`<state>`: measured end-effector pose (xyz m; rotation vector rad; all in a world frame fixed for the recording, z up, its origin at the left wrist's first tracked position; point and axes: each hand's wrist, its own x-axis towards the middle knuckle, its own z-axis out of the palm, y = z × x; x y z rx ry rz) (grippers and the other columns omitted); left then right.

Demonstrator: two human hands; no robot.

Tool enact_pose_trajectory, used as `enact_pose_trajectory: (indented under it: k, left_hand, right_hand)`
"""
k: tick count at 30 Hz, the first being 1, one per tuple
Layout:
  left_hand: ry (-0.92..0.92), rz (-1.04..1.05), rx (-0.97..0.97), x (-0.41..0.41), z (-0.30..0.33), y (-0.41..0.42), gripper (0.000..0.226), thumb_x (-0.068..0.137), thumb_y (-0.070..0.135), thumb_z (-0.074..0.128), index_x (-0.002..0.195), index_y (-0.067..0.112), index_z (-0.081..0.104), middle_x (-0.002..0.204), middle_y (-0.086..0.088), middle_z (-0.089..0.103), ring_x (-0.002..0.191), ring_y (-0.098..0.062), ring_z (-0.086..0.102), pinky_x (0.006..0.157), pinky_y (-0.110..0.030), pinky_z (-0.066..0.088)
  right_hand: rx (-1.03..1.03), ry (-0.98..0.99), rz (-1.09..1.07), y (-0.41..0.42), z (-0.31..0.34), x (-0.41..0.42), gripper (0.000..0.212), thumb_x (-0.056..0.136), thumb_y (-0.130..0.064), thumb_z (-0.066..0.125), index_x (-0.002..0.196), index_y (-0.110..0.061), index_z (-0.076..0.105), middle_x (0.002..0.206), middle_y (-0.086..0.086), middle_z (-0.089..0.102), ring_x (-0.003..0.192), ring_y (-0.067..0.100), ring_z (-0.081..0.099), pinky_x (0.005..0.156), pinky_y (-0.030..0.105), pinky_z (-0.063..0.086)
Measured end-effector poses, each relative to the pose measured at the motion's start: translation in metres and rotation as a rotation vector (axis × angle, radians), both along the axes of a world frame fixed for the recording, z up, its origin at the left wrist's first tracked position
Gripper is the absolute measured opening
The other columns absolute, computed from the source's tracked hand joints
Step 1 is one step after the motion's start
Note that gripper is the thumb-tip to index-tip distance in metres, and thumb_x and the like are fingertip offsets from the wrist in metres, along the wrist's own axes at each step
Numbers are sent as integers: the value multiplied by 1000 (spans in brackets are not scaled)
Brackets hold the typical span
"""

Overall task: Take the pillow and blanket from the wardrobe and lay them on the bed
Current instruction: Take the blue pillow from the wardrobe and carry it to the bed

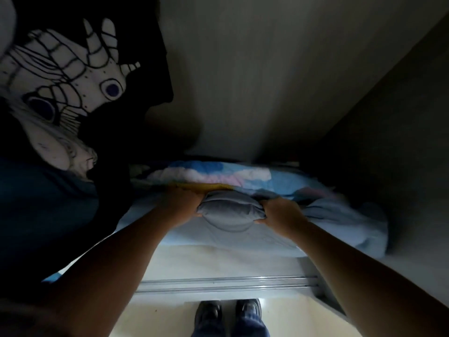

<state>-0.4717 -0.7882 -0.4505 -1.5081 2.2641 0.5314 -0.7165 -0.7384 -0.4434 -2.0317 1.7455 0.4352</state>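
Dim, underexposed view: the wardrobe interior [279, 69] is sinking into shadow, light is glinting off the floor track [228, 283], edges are bending and smearing softly.

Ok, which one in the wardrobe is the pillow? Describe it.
Look at the wardrobe's low shelf, on the pale blue blanket. The pillow is the small plain grey bundle between the left hand and right hand, below the multicoloured quilt.

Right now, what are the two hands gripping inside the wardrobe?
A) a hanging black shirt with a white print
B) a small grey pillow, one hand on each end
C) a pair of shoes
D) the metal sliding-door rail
B: the left hand and right hand clasp opposite ends of the grey pillow, which sits between folded bedding.
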Motion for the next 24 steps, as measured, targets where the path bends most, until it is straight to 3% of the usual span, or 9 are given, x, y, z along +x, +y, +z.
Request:
enact_pose_trajectory:
  k: [2, 6, 11, 16, 21, 24]
  left_hand:
    - [34, 13, 15, 3, 8, 9, 44, 92, 26, 54, 134, 12, 48, 136, -17, 53, 125, -32, 49, 108, -45, 37]
    - [-2, -169, 26, 6, 33, 26, 55, 92, 41, 49, 141, 21, 38, 138, -12, 53, 124, -29, 51, 107, -37, 37]
    - [92, -217, 56, 15, 84, 61, 57, 90, 35, 56, 142, 19, 38, 142, -12, 48, 127, -26, 48, 107, -36, 38]
    - [12, -403, 52, 11, 139, 89, 50, 88, 42, 58, 130, 17, 48, 128, -13, 60, 113, -31, 59, 88, -35, 48]
    - [41, -498, 67, 1, 182, 129, 36, 84, 40, 63, 111, 17, 57, 119, -14, 65, 109, -31, 61, 85, -36, 51]
    - [0, -548, 30, -11, 194, 157, 38, 83, 43, 63, 112, 20, 54, 117, -13, 66, 109, -33, 61, 85, -37, 50]
  right_hand:
    - [16, 44, -25, 13, 9, 4, 62, 86, -52, 58, 138, -21, 46, 130, 10, 60, 119, 28, 57, 94, 36, 47]
    - [81, 83, -119, 39, 36, 8, 52, 86, -54, 57, 123, -17, 58, 120, 9, 66, 109, 29, 62, 88, 35, 50]
    - [50, 90, -210, 94, 95, 24, 49, 85, -52, 58, 120, -17, 60, 119, 10, 67, 111, 30, 62, 85, 36, 50]
    - [26, 113, -346, 152, 157, 31, 53, 82, -54, 60, 121, -18, 61, 123, 8, 65, 114, 28, 61, 88, 33, 49]
    - [7, 127, -458, 222, 206, 35, 50, 79, -53, 63, 114, -17, 65, 116, 8, 68, 105, 30, 65, 82, 33, 52]
    - [12, 141, -511, 260, 225, 34, 47, 78, -53, 65, 109, -18, 67, 112, 8, 70, 102, 30, 66, 80, 33, 52]
